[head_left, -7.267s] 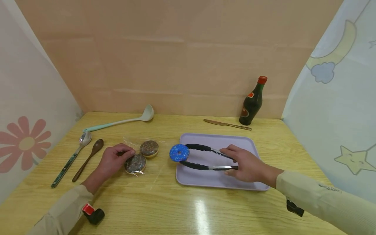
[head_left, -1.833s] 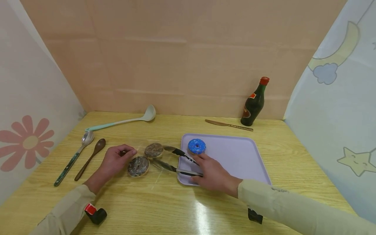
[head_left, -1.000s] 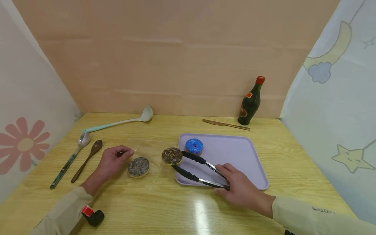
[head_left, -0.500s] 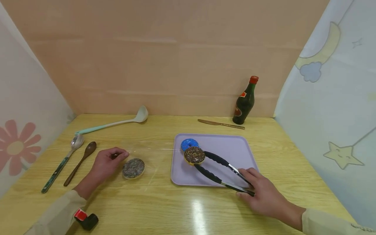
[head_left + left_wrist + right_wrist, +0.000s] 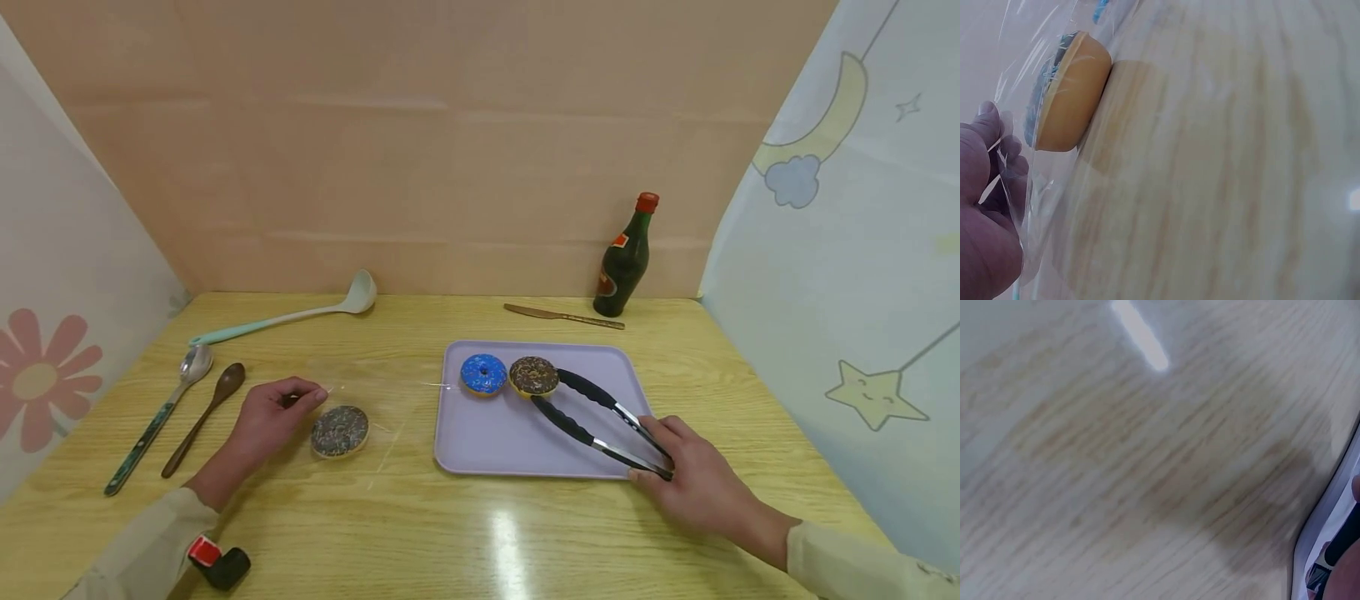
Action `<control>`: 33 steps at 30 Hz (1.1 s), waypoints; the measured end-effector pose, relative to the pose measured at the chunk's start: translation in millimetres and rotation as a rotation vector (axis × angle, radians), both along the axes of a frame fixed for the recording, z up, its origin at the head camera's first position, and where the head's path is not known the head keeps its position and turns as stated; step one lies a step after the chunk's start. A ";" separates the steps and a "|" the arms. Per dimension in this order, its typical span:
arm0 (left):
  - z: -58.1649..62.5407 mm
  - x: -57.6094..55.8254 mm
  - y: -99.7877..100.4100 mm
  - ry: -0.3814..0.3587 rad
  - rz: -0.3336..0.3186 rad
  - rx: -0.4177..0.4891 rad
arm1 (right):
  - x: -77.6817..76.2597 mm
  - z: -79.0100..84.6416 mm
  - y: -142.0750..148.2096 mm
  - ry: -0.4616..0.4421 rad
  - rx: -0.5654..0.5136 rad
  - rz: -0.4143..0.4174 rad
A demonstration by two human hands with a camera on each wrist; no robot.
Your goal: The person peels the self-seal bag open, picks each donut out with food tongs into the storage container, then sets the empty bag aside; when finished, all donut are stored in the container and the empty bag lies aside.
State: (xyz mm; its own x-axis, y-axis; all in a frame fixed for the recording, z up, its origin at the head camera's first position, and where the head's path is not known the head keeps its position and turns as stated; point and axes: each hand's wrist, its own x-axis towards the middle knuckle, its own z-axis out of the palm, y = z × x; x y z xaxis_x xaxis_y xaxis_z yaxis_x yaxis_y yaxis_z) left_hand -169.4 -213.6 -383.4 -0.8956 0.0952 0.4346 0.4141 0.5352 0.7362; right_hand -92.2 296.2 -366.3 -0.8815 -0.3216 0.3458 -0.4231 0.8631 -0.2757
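My right hand (image 5: 697, 479) grips black-and-silver tongs (image 5: 567, 423). Between their tips is a chocolate-topped donut (image 5: 534, 377) with sprinkles, at the tray's upper middle. A blue-iced donut (image 5: 483, 375) lies just left of it on the lilac tray (image 5: 517, 454). My left hand (image 5: 273, 421) pinches the edge of a clear plastic bag (image 5: 1041, 194) between thumb and fingers. Inside the bag, another dark-topped donut (image 5: 340, 432) rests near those fingers; the left wrist view shows its tan side. The right wrist view catches only part of the hand, the tongs and the tray edge.
Left of the bag lie a dark wooden spoon (image 5: 202, 421) and a metal spoon (image 5: 150, 437) with a green handle. A ladle (image 5: 300, 314) lies at the back left. Behind the tray are a copper-coloured knife (image 5: 562, 317) and a dark green bottle (image 5: 624, 267).
The blue donut, earlier in the tongs, now lies on the tray. The tongs have since drawn a chocolate donut from the bag rightward to beside it. My left hand keeps pinching the bag.
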 end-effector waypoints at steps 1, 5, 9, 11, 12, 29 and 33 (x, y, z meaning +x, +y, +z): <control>4.3 2.5 2.1 0.001 -0.002 -0.001 | -2.1 -0.3 0.9 0.000 0.004 -0.005; 12.5 7.5 5.9 -0.003 -0.005 0.004 | -9.3 -1.4 2.8 -0.009 0.024 -0.028; 7.3 4.6 3.5 0.000 -0.006 0.010 | -13.8 -1.3 3.2 -0.056 0.033 -0.054; -1.4 -0.7 -0.8 0.000 -0.010 0.019 | -15.2 -1.1 2.7 -0.071 0.032 -0.061; -6.1 -3.6 -3.2 0.001 -0.012 0.022 | -15.8 -1.2 2.5 -0.076 0.033 -0.063; -23.2 -14.5 -14.3 -0.001 -0.044 0.050 | -16.3 1.8 -1.3 -0.101 0.031 -0.090; -24.4 -14.9 -14.0 -0.006 -0.039 0.058 | -17.6 7.5 -9.2 -0.107 0.025 -0.067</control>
